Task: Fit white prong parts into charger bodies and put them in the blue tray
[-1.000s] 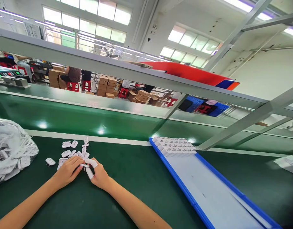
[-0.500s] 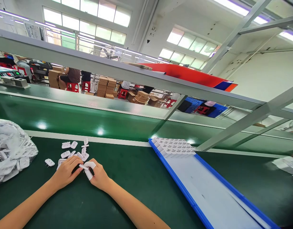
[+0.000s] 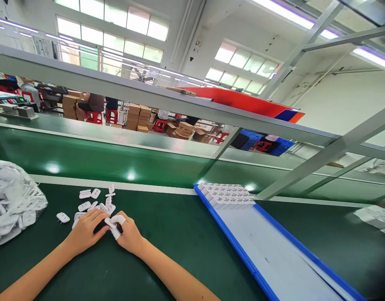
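Note:
A small white plug piece [image 3: 109,222], of the kind with metal pins, is held between my two hands. My right hand [image 3: 131,236] pinches it between thumb and forefinger, both covered in white finger cots. The bent fingers and thumb of my left hand [image 3: 86,230] close in on its left end; their exact contact is hard to make out. Just beyond my left hand lie several loose white plug pieces, one of them apart at the left [image 3: 63,217]. Some are partly hidden behind my left fingers.
A clear plastic bag [image 3: 15,205] full of white pieces sits at the left. To the right, a blue-edged tray [image 3: 242,246] bears rows of white printed blocks [image 3: 228,194] at its far end. A metal frame [image 3: 180,106] crosses beyond the green work surface [image 3: 180,251]. People sit in the background.
The plug piece has turned in my fingers, and its pins no longer show. My left fingertips have shifted slightly on it. The whole view has moved a little.

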A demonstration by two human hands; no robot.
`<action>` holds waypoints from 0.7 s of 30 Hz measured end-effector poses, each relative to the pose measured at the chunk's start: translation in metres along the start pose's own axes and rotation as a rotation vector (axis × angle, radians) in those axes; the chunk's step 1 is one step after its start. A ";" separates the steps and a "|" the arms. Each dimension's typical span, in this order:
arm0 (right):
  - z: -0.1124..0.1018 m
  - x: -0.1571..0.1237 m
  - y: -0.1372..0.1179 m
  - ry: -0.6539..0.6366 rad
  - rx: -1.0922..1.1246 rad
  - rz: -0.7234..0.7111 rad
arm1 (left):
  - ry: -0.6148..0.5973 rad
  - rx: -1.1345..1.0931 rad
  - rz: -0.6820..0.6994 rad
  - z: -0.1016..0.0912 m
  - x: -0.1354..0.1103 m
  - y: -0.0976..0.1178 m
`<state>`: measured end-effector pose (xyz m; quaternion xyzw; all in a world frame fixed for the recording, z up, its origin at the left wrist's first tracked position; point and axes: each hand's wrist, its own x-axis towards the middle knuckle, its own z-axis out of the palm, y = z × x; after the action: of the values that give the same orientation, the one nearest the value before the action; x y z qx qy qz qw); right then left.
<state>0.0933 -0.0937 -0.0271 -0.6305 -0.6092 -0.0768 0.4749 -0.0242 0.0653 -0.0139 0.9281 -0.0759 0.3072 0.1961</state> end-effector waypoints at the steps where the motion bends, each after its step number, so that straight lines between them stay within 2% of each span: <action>1: 0.000 0.000 0.000 0.002 0.001 0.004 | 0.008 0.016 -0.001 0.001 0.000 -0.001; 16: -0.001 0.000 -0.001 -0.030 -0.009 0.030 | 0.083 0.103 0.019 0.001 0.001 0.002; 21: 0.002 -0.001 0.001 -0.068 -0.078 0.068 | 0.114 0.133 0.089 0.008 -0.005 -0.009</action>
<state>0.0932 -0.0929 -0.0289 -0.6710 -0.5998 -0.0628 0.4314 -0.0210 0.0703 -0.0259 0.9158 -0.0852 0.3724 0.1240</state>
